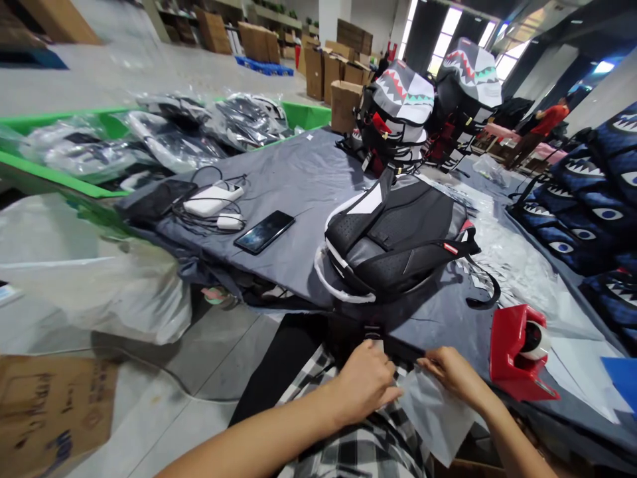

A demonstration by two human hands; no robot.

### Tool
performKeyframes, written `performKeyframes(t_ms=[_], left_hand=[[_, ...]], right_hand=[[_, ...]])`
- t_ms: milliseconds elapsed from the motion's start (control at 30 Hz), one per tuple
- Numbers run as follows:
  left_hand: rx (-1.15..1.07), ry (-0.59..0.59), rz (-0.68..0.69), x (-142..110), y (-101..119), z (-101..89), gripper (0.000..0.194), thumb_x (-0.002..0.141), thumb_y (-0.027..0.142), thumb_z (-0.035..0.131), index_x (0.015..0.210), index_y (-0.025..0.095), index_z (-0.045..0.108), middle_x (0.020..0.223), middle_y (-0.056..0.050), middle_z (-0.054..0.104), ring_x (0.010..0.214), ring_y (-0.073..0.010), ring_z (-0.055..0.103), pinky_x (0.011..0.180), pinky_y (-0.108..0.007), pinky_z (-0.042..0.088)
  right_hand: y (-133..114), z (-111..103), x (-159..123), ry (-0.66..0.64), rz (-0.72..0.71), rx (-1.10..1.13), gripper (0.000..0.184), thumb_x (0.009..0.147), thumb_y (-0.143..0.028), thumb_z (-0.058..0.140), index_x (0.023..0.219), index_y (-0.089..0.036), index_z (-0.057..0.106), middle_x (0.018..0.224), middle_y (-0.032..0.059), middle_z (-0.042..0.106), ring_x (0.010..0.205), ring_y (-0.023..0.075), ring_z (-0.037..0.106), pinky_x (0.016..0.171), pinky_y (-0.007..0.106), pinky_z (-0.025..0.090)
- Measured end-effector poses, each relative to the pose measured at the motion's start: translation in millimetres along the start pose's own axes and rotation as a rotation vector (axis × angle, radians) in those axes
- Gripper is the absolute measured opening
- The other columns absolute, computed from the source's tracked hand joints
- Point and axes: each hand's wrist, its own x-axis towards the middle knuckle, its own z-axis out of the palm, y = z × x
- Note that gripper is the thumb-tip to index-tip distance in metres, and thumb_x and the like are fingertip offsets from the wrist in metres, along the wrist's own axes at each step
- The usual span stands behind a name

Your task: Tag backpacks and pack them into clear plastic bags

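Here, two hands at a table edge, pinching a translucent plastic bag [432,411]

Head view. The left hand [363,385] and right hand [450,375] stand close together at the near edge of the grey-covered table [308,172]. The fingers [428,362] of both hands are closed in a pinch on the top edge of the bag, which hangs between and below them over black-and-white plaid fabric [358,431]. A black strap with a buckle [372,332] lies just ahead of the left hand. A red tape dispenser [520,352] sits near the right hand, and a black backpack [398,239] lies further up the table. Beyond the backpack stand grey shark-mouth backpacks [398,113]. To the left lie a smartphone [265,232] and a white power bank [213,199] with cables. Blue shark-mouth backpacks [577,199] are stacked at right, plastic-wrapped goods [169,139] fill a green bin [303,114], and a co-worker in a red top [550,123] stands in the distance
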Motion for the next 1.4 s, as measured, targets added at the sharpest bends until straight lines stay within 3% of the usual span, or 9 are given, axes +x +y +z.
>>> performKeyframes(t_ms=[100, 200, 333, 500, 700, 933, 1100, 1267, 1400], left_hand=[[-0.137, 0.178, -0.196, -17, -13, 1.2, 0.031, 0.097, 0.040, 0.055, 0.076, 0.019, 0.063, 0.068, -0.003, 0.064, 0.067, -0.0181, 0.061, 0.069, -0.032, 0.045], [-0.298, 0.372, -0.456, -12, -32, -0.8, 0.025, 0.099, 0.038, 0.050, 0.104, 0.019, 0.064, 0.098, -0.008, 0.070, 0.094, -0.0218, 0.066, 0.085, -0.034, 0.050], [-0.380, 0.339, -0.606, 14, -43, 17.8, 0.034, 0.092, 0.038, 0.061, 0.119, 0.017, 0.063, 0.118, -0.011, 0.070, 0.116, -0.0288, 0.061, 0.100, -0.044, 0.046], [-0.571, 0.197, -0.654, 25, -40, 27.3, 0.018, 0.088, 0.034, 0.064, 0.097, 0.020, 0.070, 0.084, -0.004, 0.075, 0.095, -0.0262, 0.068, 0.097, -0.042, 0.045], [-0.829, 0.275, -0.808, 6, -48, -4.4, 0.037, 0.082, 0.053, 0.062, 0.069, 0.018, 0.064, 0.060, 0.003, 0.058, 0.058, -0.0137, 0.052, 0.059, -0.025, 0.038], [-0.743, 0.259, -0.622, 9, -22, -16.5, 0.036, 0.095, 0.041, 0.056, 0.068, 0.018, 0.059, 0.061, 0.004, 0.055, 0.058, -0.0111, 0.049, 0.059, -0.024, 0.036], [-0.150, 0.155, -0.320, 0, -12, 4.0, 0.010, 0.095, 0.022, 0.059, 0.097, 0.016, 0.067, 0.091, -0.004, 0.067, 0.083, -0.0193, 0.062, 0.074, -0.030, 0.047], [0.191, 0.164, -0.250, -3, -15, 19.1, 0.023, 0.092, 0.025, 0.063, 0.113, 0.015, 0.065, 0.099, -0.009, 0.064, 0.090, -0.0251, 0.058, 0.073, -0.037, 0.048], [0.199, 0.203, -0.213, 1, -14, 27.2, 0.011, 0.090, 0.021, 0.062, 0.098, 0.013, 0.066, 0.103, -0.012, 0.062, 0.094, -0.0262, 0.057, 0.077, -0.039, 0.050]], right_hand=[[2, -15, -15, 0.115, 0.042, -0.038, 0.065, 0.090, -0.074, 0.034, 0.056, -0.020, 0.046, 0.052, 0.0020, 0.046, 0.052, 0.0130, 0.036, 0.053, 0.027, 0.026], [-9, -25, -22, 0.146, 0.012, -0.014, 0.066, 0.091, -0.077, 0.030, 0.058, -0.021, 0.040, 0.053, -0.0008, 0.039, 0.053, 0.0118, 0.031, 0.053, 0.026, 0.025], [-33, -27, -15, 0.106, -0.047, 0.013, 0.070, 0.090, -0.081, 0.027, 0.058, -0.020, 0.039, 0.055, -0.0030, 0.031, 0.054, 0.0107, 0.026, 0.051, 0.025, 0.023], [-43, -40, -11, 0.318, -0.073, -0.007, 0.071, 0.091, -0.079, 0.028, 0.061, -0.018, 0.050, 0.054, -0.0016, 0.040, 0.053, 0.0106, 0.033, 0.053, 0.023, 0.030], [-42, -49, -7, 0.419, -0.046, -0.081, 0.056, 0.097, -0.060, 0.038, 0.068, -0.018, 0.060, 0.057, 0.0013, 0.053, 0.053, 0.0118, 0.046, 0.054, 0.022, 0.033], [-74, -5, 68, 0.053, -0.002, -0.077, 0.026, 0.082, -0.023, 0.052, 0.056, -0.017, 0.051, 0.056, 0.0022, 0.054, 0.056, 0.0122, 0.045, 0.054, 0.025, 0.026], [-74, -6, 98, 0.203, -0.153, 0.425, 0.029, 0.077, -0.043, 0.047, 0.063, -0.018, 0.051, 0.058, -0.0024, 0.045, 0.057, 0.0111, 0.036, 0.054, 0.023, 0.033], [-72, -5, 80, 0.436, -0.115, 0.437, 0.049, 0.083, -0.062, 0.042, 0.055, -0.022, 0.037, 0.052, -0.0051, 0.031, 0.051, 0.0092, 0.027, 0.048, 0.023, 0.024], [-88, 0, 67, 0.501, -0.135, 0.391, 0.048, 0.085, -0.060, 0.052, 0.063, -0.018, 0.055, 0.056, -0.0026, 0.048, 0.054, 0.0109, 0.040, 0.052, 0.023, 0.033]])
